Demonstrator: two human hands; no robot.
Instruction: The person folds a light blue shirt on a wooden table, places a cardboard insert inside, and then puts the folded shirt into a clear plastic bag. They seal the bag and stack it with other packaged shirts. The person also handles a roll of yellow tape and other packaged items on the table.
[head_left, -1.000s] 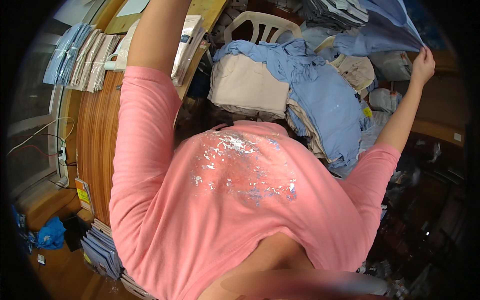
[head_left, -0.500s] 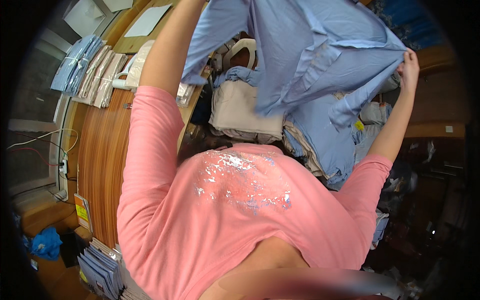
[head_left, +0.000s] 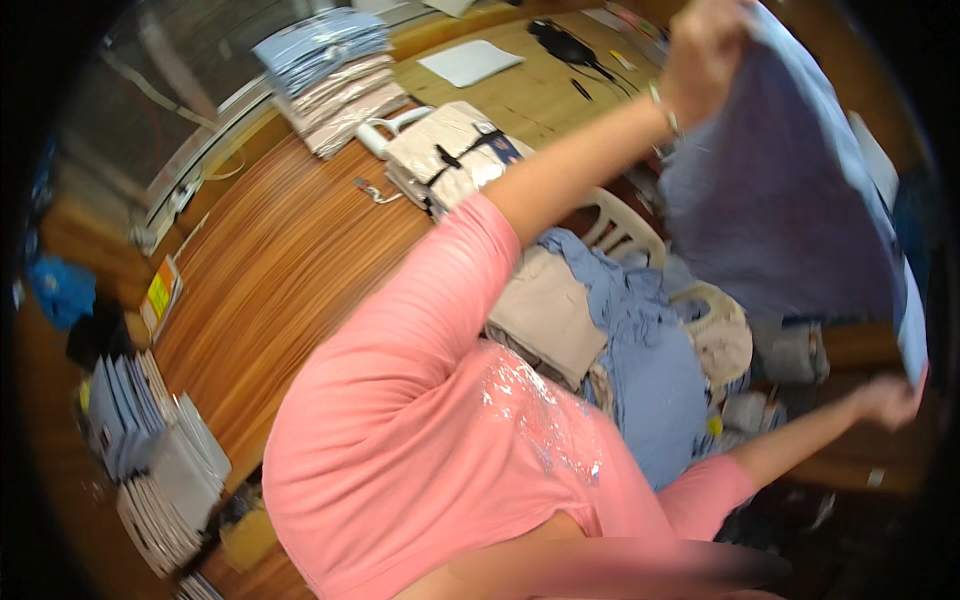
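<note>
I hold a light blue shirt (head_left: 790, 210) spread in the air in front of me. My left hand (head_left: 705, 45) is raised at the upper right and grips the shirt's top edge. My right hand (head_left: 888, 400) is lower, at the far right, and pinches the shirt's bottom corner. The cloth hangs stretched between the two hands, above a white plastic chair (head_left: 640, 235) piled with blue and beige garments (head_left: 630, 340). My pink top fills the lower middle of the view.
A long wooden table (head_left: 290, 250) runs along the left. On it lie folded packed shirts (head_left: 330, 75), a white bagged bundle (head_left: 450, 150), a white sheet (head_left: 470, 62) and dark tools (head_left: 565, 45). More folded stacks (head_left: 150, 450) sit at lower left.
My view has swung leftward and tilted. The shirt has moved from in front of me to the upper right, and my right hand has dropped lower while my left arm stays raised.
</note>
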